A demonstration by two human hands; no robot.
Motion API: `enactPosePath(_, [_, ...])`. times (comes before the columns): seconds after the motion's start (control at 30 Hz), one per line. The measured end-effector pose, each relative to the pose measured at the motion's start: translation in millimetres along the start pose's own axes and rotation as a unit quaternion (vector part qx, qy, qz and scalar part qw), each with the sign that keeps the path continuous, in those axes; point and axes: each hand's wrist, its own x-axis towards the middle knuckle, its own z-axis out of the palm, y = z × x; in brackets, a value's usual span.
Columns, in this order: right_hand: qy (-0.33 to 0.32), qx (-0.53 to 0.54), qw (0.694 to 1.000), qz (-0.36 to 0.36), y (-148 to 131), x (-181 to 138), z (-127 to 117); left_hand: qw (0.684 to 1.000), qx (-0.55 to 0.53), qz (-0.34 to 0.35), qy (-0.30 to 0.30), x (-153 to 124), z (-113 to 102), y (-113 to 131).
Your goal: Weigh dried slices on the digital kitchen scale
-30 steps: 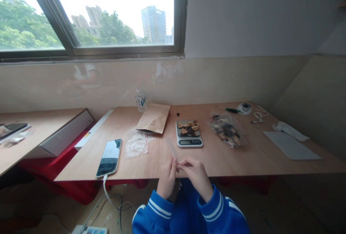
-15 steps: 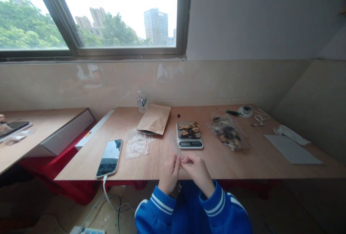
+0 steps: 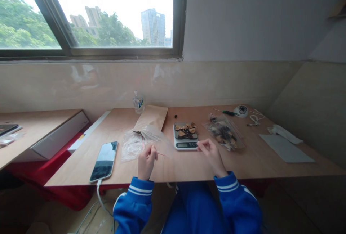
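Fingertips of the left hand (image 3: 146, 161) pinch the red-lined edge of a clear zip bag (image 3: 158, 142), which rises up and away from that pinch over the wooden table (image 3: 243, 162). The right hand (image 3: 211, 153) is off to the right of the bag, fingers loosely curled and holding nothing I can make out, just in front of the small scale (image 3: 185, 135) loaded with dried pieces; a phone (image 3: 104, 161) lies left of the pinch.

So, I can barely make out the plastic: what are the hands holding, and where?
Left hand pinches a clear zip bag at its red-lined mouth; right hand appears empty.
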Motion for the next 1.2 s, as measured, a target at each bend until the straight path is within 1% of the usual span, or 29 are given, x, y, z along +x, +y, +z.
enactPosePath(0.07, [-0.019,-0.048,0.996,-0.072,3.1,19.8,-1.0,0.999,-0.022,-0.025,0.040,3.5,16.4,-1.0])
enactPosePath(0.17, [-0.029,-0.158,0.971,-0.179,13.5,58.7,2.2,0.995,-0.056,-0.056,0.059,11.2,48.3,-8.1])
enactPosePath(0.23, [-0.073,-0.211,0.955,-0.197,25.0,85.3,6.4,0.992,-0.079,-0.065,0.075,16.1,66.9,-17.4])
enactPosePath(0.33, [-0.150,-0.267,0.937,-0.170,43.7,115.3,14.4,0.992,-0.087,-0.038,0.081,18.8,83.3,-32.3])
enactPosePath(0.4, [-0.177,-0.294,0.927,-0.155,53.9,126.4,19.3,0.994,-0.076,-0.016,0.082,17.7,86.5,-38.4])
enactPosePath(0.47, [-0.189,-0.305,0.920,-0.157,61.2,131.6,22.7,0.993,-0.060,-0.003,0.100,16.4,85.7,-39.9])
enactPosePath(0.57, [-0.190,-0.304,0.916,-0.179,66.6,132.1,24.9,0.984,-0.020,0.034,0.171,16.8,82.0,-37.4])
enactPosePath(0.63, [-0.170,-0.318,0.913,-0.192,66.0,129.7,25.4,0.973,-0.007,0.072,0.221,18.3,80.6,-36.2])
enactPosePath(0.7, [-0.145,-0.343,0.907,-0.199,62.4,126.2,26.1,0.964,-0.033,0.102,0.241,19.6,81.0,-37.1])
enactPosePath(0.8, [-0.135,-0.367,0.900,-0.195,54.4,121.4,27.0,0.956,-0.099,0.114,0.251,20.1,84.6,-41.9])
enactPosePath(0.9, [-0.136,-0.369,0.901,-0.182,49.6,121.3,25.7,0.945,-0.123,0.125,0.278,20.2,88.7,-46.4])
enactPosePath(1.0, [-0.127,-0.338,0.915,-0.182,47.1,125.8,22.9,0.941,-0.129,0.123,0.289,20.6,90.8,-47.1])
enactPosePath(1.1, [-0.082,-0.253,0.949,-0.169,33.0,123.3,25.6,0.945,-0.135,0.103,0.279,20.5,91.8,-43.8])
enactPosePath(1.17, [-0.055,-0.162,0.976,-0.136,11.3,110.4,34.3,0.949,-0.136,0.095,0.269,20.3,92.6,-40.5])
enactPosePath(1.2, [-0.061,-0.105,0.987,-0.104,-2.7,100.2,40.8,0.950,-0.138,0.091,0.266,20.2,93.0,-38.9])
